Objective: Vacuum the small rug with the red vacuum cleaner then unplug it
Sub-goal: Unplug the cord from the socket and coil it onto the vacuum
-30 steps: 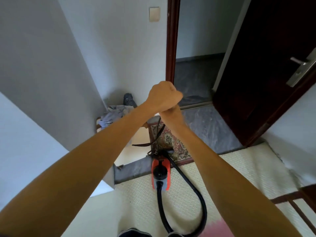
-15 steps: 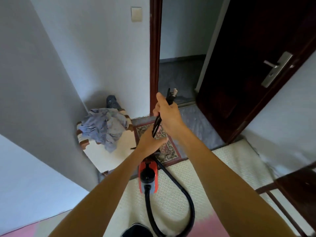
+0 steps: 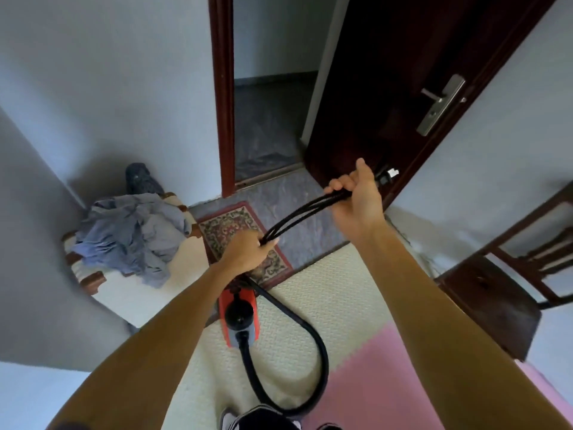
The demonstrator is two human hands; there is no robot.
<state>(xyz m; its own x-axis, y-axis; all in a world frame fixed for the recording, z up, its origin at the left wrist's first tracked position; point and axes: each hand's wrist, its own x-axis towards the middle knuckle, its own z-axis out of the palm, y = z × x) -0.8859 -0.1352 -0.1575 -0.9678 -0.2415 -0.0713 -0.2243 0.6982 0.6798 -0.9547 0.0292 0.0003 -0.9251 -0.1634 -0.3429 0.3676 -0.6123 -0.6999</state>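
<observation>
Both my arms reach forward, hands apart. My raised right hand [image 3: 356,201] grips the looped black cord [image 3: 297,217], the plug [image 3: 386,175] poking out past it. My lower left hand [image 3: 246,251] grips the strands too. The red vacuum cleaner [image 3: 240,315] sits beneath, touching the small rug [image 3: 226,228].

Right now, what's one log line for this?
left hand: grips black power cord strands | right hand: grips same cord, black plug free beyond fist | red vacuum cleaner: on cream mat, near small patterned rug

Soft, bluish daylight, rather dim; a shadow pools on the wall [image 3: 93,181] at nine o'clock, edges bow outward, detail slightly soft.
</observation>
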